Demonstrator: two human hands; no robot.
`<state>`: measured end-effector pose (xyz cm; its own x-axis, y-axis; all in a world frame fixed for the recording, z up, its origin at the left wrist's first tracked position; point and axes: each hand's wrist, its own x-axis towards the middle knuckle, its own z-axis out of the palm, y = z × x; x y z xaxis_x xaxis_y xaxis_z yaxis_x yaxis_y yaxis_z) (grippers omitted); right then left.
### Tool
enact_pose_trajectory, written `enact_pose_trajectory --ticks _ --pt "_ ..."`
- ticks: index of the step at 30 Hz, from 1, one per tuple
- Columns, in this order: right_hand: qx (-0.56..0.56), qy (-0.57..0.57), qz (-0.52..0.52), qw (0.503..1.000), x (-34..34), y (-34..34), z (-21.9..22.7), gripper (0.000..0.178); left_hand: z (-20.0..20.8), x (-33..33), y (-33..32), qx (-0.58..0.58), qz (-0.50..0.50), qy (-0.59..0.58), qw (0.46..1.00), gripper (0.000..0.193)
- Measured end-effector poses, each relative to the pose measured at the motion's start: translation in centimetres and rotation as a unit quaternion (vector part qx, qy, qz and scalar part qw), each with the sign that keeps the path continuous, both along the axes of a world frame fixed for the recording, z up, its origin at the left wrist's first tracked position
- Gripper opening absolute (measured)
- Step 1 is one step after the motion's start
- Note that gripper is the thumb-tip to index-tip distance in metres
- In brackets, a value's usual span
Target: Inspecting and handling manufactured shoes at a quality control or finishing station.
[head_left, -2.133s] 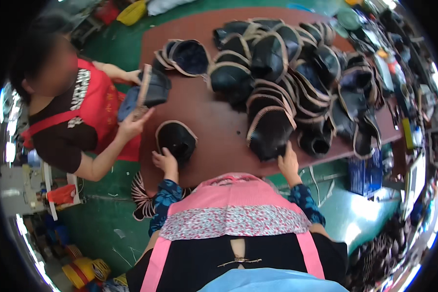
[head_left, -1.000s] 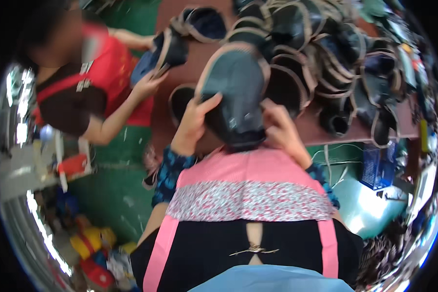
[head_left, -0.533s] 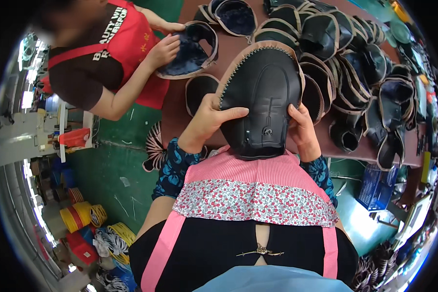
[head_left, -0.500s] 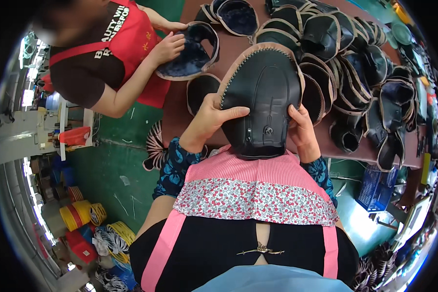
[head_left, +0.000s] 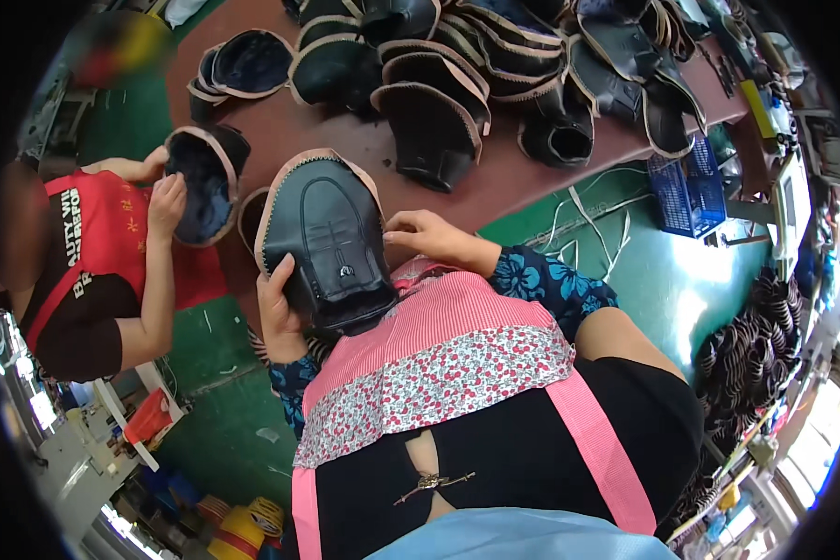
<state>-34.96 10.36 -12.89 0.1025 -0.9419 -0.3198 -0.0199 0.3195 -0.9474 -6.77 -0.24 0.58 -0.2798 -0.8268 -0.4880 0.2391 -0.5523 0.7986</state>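
Observation:
A black leather shoe upper [head_left: 331, 238] with a tan, zigzag-stitched edge stands tilted above my lap, its smooth outer face toward me. My left hand [head_left: 280, 313] grips its left side, thumb on the front and the other fingers hidden behind. At the upper's right edge, my right hand [head_left: 434, 241] closes bent fingers on the rim; its thumb is not clearly visible. The pink striped apron [head_left: 457, 308] lies just under the upper's lower end.
Piles of black shoe uppers [head_left: 429, 121] cover much of the maroon table [head_left: 504, 173]. To the left, a co-worker in a red apron [head_left: 112, 224] handles a fur-lined upper [head_left: 201, 187]. A blue crate [head_left: 686, 191] stands beyond the table's right front edge, on the green floor [head_left: 625, 247].
My view has turned right, so the table and co-worker appear farther left. My right thumb has left the upper's front face, and that hand is now at its edge; the left grip remains.

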Motion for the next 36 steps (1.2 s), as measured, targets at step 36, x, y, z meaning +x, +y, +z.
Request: enact_pose_trajectory --ticks 36 --pt "-0.222 0.299 -0.199 0.906 -10.1 18.8 21.6 0.027 10.9 -21.7 15.2 -0.023 -0.525 -0.026 0.85 0.032"
